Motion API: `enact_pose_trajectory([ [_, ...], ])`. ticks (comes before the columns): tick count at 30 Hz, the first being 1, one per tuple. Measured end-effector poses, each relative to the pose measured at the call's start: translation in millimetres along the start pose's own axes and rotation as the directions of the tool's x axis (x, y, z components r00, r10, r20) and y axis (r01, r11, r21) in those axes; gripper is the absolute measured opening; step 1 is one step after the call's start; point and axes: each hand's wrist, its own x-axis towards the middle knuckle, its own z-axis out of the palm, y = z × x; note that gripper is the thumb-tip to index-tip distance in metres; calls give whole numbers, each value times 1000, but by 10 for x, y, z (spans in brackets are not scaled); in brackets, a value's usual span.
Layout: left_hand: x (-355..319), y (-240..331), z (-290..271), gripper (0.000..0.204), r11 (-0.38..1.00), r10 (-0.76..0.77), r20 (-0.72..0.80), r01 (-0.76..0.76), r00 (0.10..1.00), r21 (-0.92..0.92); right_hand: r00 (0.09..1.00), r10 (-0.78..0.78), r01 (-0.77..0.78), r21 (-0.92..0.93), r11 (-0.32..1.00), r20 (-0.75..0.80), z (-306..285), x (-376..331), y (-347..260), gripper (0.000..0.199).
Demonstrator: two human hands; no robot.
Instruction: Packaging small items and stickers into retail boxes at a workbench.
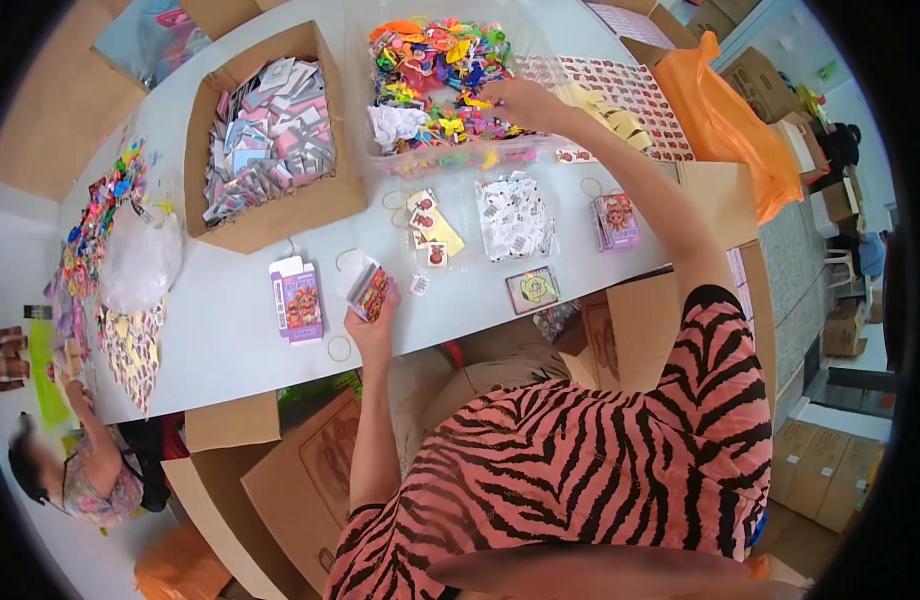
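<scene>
My left hand (374, 322) is closed around a small printed box (371, 290), its white top flap raised, above the near part of the table. My right hand (525, 105) reaches into a clear plastic bin (450, 160) of small colourful plastic toys (420, 75). Its fingers are drawn together among the toys; what lies between the fingertips is too small to make out. Left of my left hand, a purple printed box (298, 305) has its white flap open. Another purple box (617, 222) sits to the right, beneath my right forearm.
A cardboard box (355, 185) holds many flat packets. Nearby are a bag of printed paper slips (517, 217), stickers (437, 253), a green card packet (533, 290) and sticker sheets (630, 95). An orange bag (730, 120) hangs at right. Another person (90, 470) works at far left.
</scene>
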Motion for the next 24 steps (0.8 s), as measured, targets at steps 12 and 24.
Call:
enact_pose_trajectory([
  [12,-37,-39,-12,31,1000,-9,30,8,1000,19,943,-52,91,-106,990,327,427,693,41,32],
  [24,-51,6,-18,30,997,20,34,-23,999,73,926,110,-158,105,982,361,460,731,257,23],
])
